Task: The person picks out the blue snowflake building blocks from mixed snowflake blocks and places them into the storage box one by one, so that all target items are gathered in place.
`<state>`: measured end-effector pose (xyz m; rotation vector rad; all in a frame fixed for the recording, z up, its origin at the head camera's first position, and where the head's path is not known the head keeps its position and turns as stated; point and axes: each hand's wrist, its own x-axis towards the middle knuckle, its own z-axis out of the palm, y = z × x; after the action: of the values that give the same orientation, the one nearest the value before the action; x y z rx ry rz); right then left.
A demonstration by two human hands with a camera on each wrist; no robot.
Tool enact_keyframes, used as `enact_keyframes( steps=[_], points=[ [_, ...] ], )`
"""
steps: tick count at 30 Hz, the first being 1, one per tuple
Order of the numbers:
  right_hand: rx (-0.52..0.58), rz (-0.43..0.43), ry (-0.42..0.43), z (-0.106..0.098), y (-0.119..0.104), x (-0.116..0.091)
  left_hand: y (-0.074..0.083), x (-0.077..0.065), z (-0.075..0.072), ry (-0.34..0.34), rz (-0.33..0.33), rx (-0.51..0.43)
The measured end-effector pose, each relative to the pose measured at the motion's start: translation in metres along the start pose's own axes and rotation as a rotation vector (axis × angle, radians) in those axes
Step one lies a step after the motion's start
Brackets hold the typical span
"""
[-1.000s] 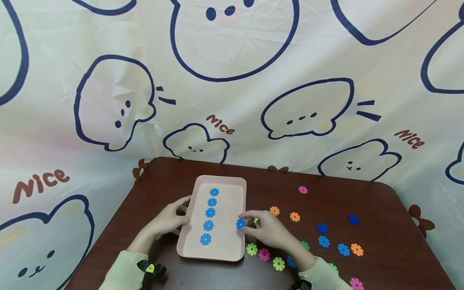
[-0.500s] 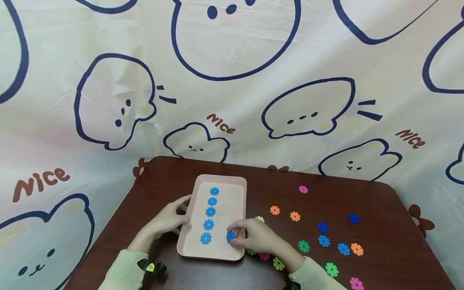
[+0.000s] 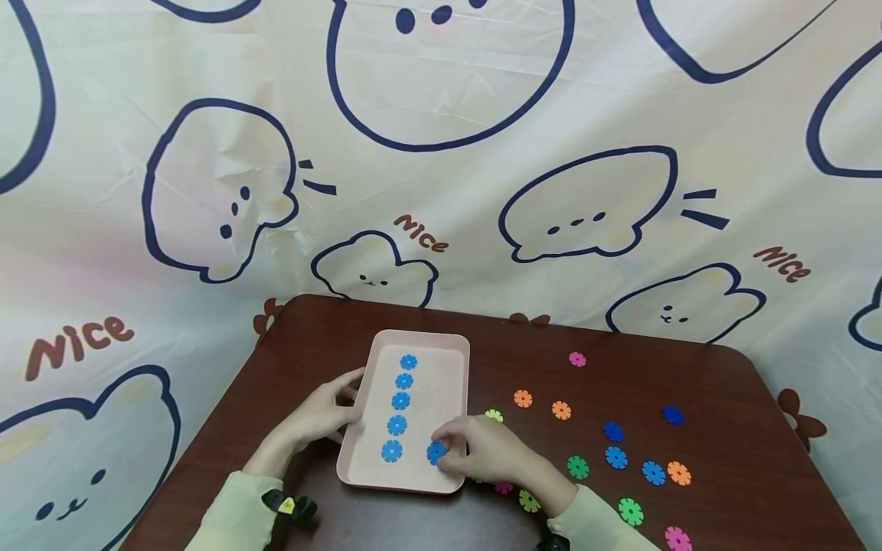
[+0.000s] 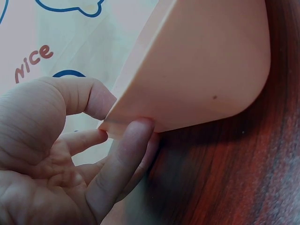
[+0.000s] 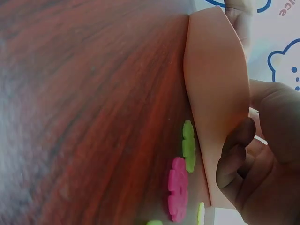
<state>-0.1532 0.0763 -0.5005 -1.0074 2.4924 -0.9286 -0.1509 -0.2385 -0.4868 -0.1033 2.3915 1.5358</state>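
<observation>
A pale pink rectangular tray sits on the table, with several light blue notched plastic discs lined up in a column along its left half. My left hand grips the tray's left rim; in the left wrist view its thumb and fingers are on the tray's wall. Over the tray's lower right part, my right hand pinches another blue notched disc between thumb and index finger. That disc is at or just above the tray floor; I cannot tell which. In the right wrist view the tray wall hides it.
Loose notched discs lie right of the tray: orange, dark blue, light blue, green and pink. A pink disc and a green disc lie close against the tray's right side. A printed cloth hangs behind the table.
My right hand has brought the blue disc from above the tray's right rim inward, toward the lower right of the tray. The left hand has stayed on the left rim.
</observation>
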Motion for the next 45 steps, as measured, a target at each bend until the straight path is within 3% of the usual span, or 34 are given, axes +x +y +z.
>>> enact_keyframes(
  steps=[4, 11, 22, 27, 31, 39, 45],
  points=[
    [-0.04, -0.014, 0.029, -0.006, 0.002, -0.003, 0.0, 0.0, 0.0, 0.004, -0.004, -0.005],
    [0.027, -0.028, 0.085, -0.023, 0.004, -0.018, 0.0, 0.001, 0.0, 0.005, -0.002, -0.004],
    [0.097, 0.056, 0.115, -0.056, 0.015, -0.055, -0.001, 0.001, 0.002, 0.026, -0.01, 0.0],
    [0.101, 0.096, 0.094, -0.066, 0.022, -0.078, 0.0, 0.0, 0.002, 0.024, -0.004, 0.001],
    [0.101, 0.081, 0.073, -0.071, 0.033, -0.096, -0.001, 0.0, 0.001, 0.023, -0.002, 0.002],
    [0.137, 0.059, 0.015, -0.073, 0.053, -0.128, 0.001, 0.001, 0.002, 0.016, -0.001, -0.004],
    [0.156, 0.105, -0.024, -0.068, 0.066, -0.141, 0.002, 0.0, 0.002, 0.023, -0.004, 0.001]
  ],
)
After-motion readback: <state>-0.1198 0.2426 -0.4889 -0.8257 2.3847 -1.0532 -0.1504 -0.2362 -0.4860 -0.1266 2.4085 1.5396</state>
